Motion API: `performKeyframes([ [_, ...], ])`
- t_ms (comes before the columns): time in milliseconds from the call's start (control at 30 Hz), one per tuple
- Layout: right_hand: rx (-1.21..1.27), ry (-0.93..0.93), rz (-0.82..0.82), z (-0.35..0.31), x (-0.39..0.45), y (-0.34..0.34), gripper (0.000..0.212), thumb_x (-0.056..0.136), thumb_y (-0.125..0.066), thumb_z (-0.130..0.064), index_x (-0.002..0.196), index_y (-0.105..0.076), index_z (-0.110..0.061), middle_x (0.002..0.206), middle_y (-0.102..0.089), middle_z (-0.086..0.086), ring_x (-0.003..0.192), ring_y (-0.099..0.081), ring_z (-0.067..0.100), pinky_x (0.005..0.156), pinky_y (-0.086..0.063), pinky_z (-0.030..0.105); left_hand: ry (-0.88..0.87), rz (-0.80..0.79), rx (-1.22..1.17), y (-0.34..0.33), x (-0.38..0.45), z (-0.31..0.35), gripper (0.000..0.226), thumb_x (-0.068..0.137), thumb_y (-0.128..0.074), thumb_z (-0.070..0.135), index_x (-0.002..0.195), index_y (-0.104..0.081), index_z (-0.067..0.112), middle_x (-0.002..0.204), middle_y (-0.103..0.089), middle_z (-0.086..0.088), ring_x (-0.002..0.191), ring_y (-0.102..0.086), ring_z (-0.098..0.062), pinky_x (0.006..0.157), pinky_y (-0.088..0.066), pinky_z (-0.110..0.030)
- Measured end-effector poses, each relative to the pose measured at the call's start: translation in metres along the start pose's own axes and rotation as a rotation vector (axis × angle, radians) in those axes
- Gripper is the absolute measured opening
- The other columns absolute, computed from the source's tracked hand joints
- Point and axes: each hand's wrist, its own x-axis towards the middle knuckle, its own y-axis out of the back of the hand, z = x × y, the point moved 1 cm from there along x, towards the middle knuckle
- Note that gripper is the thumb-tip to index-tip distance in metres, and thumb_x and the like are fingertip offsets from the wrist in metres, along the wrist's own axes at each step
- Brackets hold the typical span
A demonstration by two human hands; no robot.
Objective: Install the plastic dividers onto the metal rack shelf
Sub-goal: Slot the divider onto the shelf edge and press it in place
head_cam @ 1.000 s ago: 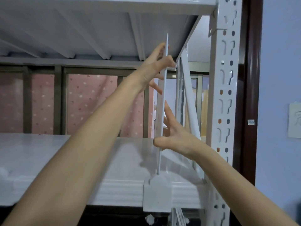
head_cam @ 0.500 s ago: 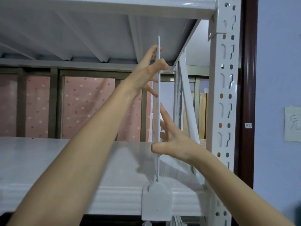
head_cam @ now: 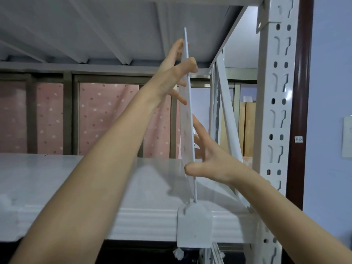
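A thin translucent white plastic divider panel (head_cam: pixel 187 119) stands on edge near the right end of the white metal rack shelf (head_cam: pixel 80 180), long axis near vertical, top leaning slightly left. Its lower edge enters a white plastic clip base (head_cam: pixel 194 228) hooked over the shelf's front lip. The left hand (head_cam: pixel 176 73) grips the panel high up, thumb across the near edge. The right hand (head_cam: pixel 209 159) holds it lower, thumb across the near edge, fingers spread along the right face. The white perforated metal upright (head_cam: pixel 274 111) stands just right.
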Motion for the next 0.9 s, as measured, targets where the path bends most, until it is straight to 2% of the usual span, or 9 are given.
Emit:
performKeyframes([
  [200,-0.017,0.022,-0.013,0.004,0.001,-0.001,0.111,0.066,-0.064,-0.009,0.146,-0.006,-0.06,0.158,-0.02,-0.013,0.146,-0.021,0.007,0.113,-0.037,0.037,0.004,0.05,-0.013,0.0,0.002,-0.003,0.081,0.07,-0.054,0.032,0.145,-0.025,0.03,0.141,-0.034,0.009,0.104,-0.048,-0.016,0.051,-0.051,-0.026],
  [333,-0.006,0.0,0.008,0.008,0.001,0.001,0.114,0.06,-0.067,-0.017,0.144,-0.006,-0.063,0.157,-0.025,0.001,0.144,-0.03,0.02,0.108,-0.042,0.045,-0.006,0.028,0.01,-0.007,0.004,-0.001,0.08,0.073,-0.054,0.036,0.146,-0.023,0.031,0.149,-0.028,0.009,0.115,-0.042,-0.022,0.053,-0.054,-0.03],
  [400,-0.013,0.009,0.017,0.011,-0.001,0.001,0.116,0.06,-0.067,-0.015,0.146,-0.003,-0.059,0.158,-0.024,0.001,0.145,-0.027,0.02,0.11,-0.039,0.047,-0.016,0.005,0.026,-0.012,0.004,-0.001,0.08,0.074,-0.055,0.037,0.147,-0.022,0.031,0.152,-0.025,0.008,0.118,-0.04,-0.022,0.055,-0.056,-0.031],
  [533,0.007,0.018,0.043,0.017,-0.011,-0.007,0.118,0.062,-0.067,-0.008,0.145,-0.002,-0.06,0.159,-0.022,-0.005,0.146,-0.025,0.018,0.111,-0.037,0.051,-0.052,-0.055,0.044,-0.021,-0.001,-0.006,0.097,0.066,-0.069,0.047,0.148,-0.02,0.032,0.153,-0.022,0.01,0.111,-0.046,-0.012,0.057,-0.056,-0.028],
  [600,0.019,0.03,0.08,0.02,-0.014,-0.009,0.116,0.062,-0.066,-0.008,0.145,-0.006,-0.062,0.156,-0.027,-0.003,0.146,-0.026,0.018,0.108,-0.039,0.046,-0.065,-0.038,0.043,-0.021,-0.003,-0.009,0.095,0.068,-0.067,0.049,0.148,-0.02,0.033,0.153,-0.023,0.01,0.109,-0.046,-0.008,0.058,-0.056,-0.027],
  [700,0.026,0.015,0.077,0.022,-0.014,-0.009,0.115,0.058,-0.067,-0.015,0.141,-0.007,-0.067,0.156,-0.029,0.003,0.144,-0.032,0.022,0.093,-0.043,0.039,-0.074,-0.017,0.041,-0.02,-0.003,-0.011,0.079,0.078,-0.055,0.038,0.148,-0.019,0.034,0.153,-0.022,0.01,0.108,-0.044,-0.009,0.06,-0.058,-0.029],
  [767,0.029,0.014,0.068,0.024,-0.014,-0.009,0.114,0.059,-0.066,-0.015,0.14,-0.006,-0.068,0.157,-0.028,0.002,0.143,-0.033,0.024,0.089,-0.041,0.036,-0.078,-0.013,0.051,-0.021,-0.004,-0.011,0.078,0.079,-0.052,0.037,0.149,-0.018,0.033,0.153,-0.021,0.01,0.107,-0.044,-0.008,0.06,-0.058,-0.028],
  [833,0.033,0.019,0.064,0.023,-0.015,-0.009,0.115,0.061,-0.065,-0.011,0.14,-0.006,-0.069,0.157,-0.027,0.0,0.144,-0.031,0.023,0.089,-0.039,0.035,-0.078,-0.009,0.047,-0.021,-0.006,-0.011,0.079,0.078,-0.055,0.037,0.148,-0.019,0.033,0.153,-0.022,0.01,0.107,-0.044,-0.006,0.06,-0.057,-0.028],
  [900,0.029,0.018,0.057,0.023,-0.016,-0.011,0.115,0.063,-0.065,-0.007,0.14,-0.005,-0.069,0.158,-0.025,-0.003,0.144,-0.032,0.021,0.089,-0.041,0.034,-0.089,-0.008,0.048,-0.021,-0.007,-0.009,0.089,0.074,-0.066,0.042,0.149,-0.018,0.031,0.153,-0.022,0.009,0.106,-0.044,-0.003,0.058,-0.056,-0.024],
])
